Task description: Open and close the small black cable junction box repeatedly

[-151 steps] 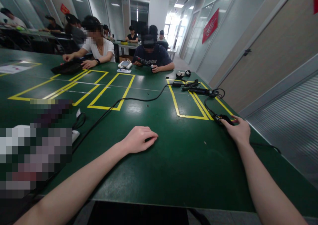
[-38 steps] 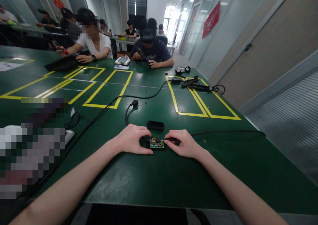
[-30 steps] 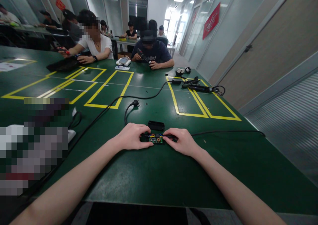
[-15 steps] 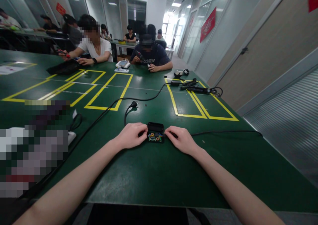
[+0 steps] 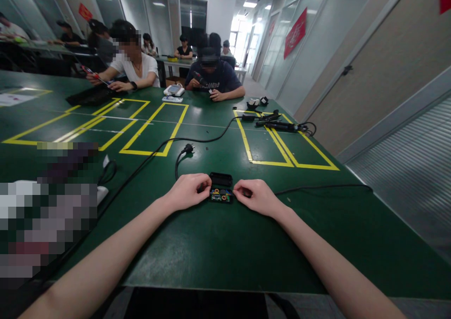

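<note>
A small black plastic case (image 5: pixel 221 200) lies on the green table before me, its inside exposed. It holds a circuit board (image 5: pixel 219 195) with copper-coloured coils and thin wires. Just behind it rests the black lid (image 5: pixel 221 179), hollow side up. At the case's left end, my left hand (image 5: pixel 190 191) is closed around a black power cord (image 5: pixel 177 165), whose plug (image 5: pixel 189 148) lies beyond the hand. My right hand (image 5: pixel 256 197) pinches a black cable (image 5: pixel 317 187) at the right end, where it meets the wires. Fingers partly hide both cable ends.
Another long black cord (image 5: pixel 151 157) crosses the table at left. Tools and cables (image 5: pixel 282 125) lie inside yellow tape outlines at the far right. Blurred-out items (image 5: pixel 66 215) occupy the near left. Two people sit across the table, each handling things.
My left hand has edged slightly right against the case, and the case has shifted a trace rightward. My right hand stays almost where it was. A co-worker's hand at far left has moved slightly.
</note>
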`<action>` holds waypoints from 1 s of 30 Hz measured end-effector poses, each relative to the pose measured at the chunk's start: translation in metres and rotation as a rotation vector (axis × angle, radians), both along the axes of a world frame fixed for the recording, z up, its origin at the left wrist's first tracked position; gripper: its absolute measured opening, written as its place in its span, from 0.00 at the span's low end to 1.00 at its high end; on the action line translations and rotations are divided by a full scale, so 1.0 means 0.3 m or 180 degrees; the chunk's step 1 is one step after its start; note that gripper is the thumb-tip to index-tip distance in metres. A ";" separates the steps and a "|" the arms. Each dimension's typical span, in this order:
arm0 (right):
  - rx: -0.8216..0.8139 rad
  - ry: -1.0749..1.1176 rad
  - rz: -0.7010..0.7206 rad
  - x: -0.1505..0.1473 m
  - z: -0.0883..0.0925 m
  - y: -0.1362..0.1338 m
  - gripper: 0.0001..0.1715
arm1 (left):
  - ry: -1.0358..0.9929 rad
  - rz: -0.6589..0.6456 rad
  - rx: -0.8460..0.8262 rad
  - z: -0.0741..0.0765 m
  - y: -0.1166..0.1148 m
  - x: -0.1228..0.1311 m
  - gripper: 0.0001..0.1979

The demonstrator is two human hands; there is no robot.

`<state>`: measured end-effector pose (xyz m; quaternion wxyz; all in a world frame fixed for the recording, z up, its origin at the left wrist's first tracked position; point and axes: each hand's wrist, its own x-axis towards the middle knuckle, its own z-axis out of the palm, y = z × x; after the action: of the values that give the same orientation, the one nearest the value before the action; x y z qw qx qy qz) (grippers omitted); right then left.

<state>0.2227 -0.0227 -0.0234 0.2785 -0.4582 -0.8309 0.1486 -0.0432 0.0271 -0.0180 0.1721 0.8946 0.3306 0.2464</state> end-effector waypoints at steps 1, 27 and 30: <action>-0.0024 -0.0001 0.0018 0.001 0.000 0.001 0.06 | 0.0001 -0.0011 0.0004 -0.001 0.000 0.001 0.04; -0.0095 0.0255 -0.0536 -0.044 -0.049 0.020 0.13 | 0.0078 -0.0252 0.0191 0.006 0.000 0.002 0.07; -0.0118 0.0480 -0.0791 -0.076 -0.070 0.013 0.19 | 0.0008 -0.0144 0.0193 0.008 -0.002 0.003 0.04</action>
<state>0.2000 -0.0189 -0.0443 0.3479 -0.5501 -0.7416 0.1623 -0.0424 0.0267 -0.0156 0.1500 0.9070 0.3028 0.2512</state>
